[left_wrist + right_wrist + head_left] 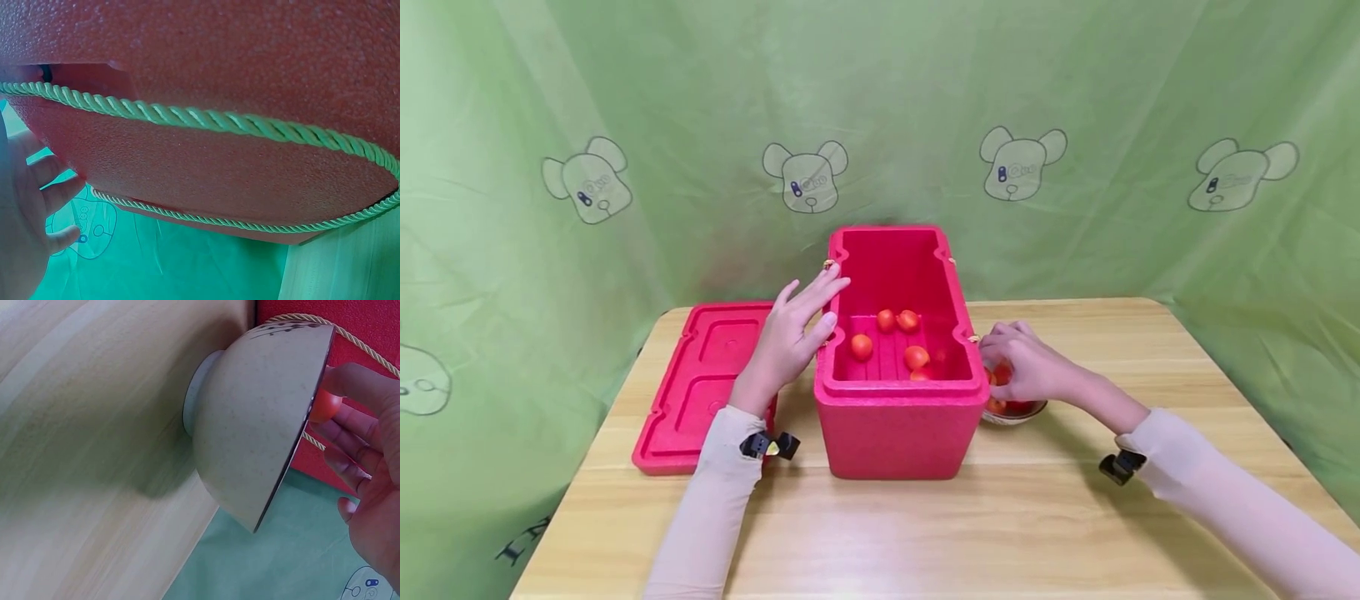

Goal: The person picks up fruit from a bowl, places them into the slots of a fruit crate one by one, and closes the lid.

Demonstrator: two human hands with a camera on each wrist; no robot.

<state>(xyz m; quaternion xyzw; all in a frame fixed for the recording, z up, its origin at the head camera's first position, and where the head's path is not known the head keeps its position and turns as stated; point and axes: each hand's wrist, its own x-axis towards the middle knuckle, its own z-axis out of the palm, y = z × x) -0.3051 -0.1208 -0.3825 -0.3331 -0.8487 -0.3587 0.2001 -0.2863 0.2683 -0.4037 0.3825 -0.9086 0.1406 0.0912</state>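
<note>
A deep red box (898, 437) stands uncovered on the table, with several small orange-red tomatoes (861, 347) on its ribbed floor. My left hand (790, 329) rests against the box's left rim, fingers extended. In the left wrist view, a twisted rope (200, 119) runs along the box's side. Beside the box on the right is a pale speckled bowl (262, 419) holding more tomatoes. Over this bowl reaches my right hand (1030, 367); its thumb and fingers pinch a tomato (325, 406) at the dark rim. The hand partly covers the bowl's contents in the head view.
The red lid (658, 417) lies flat on the table (895, 542) to the left of the box, partly under my left forearm. Behind the table hangs a green cloth (910, 83) with bear-head drawings. Black wrist cameras sit on both wrists.
</note>
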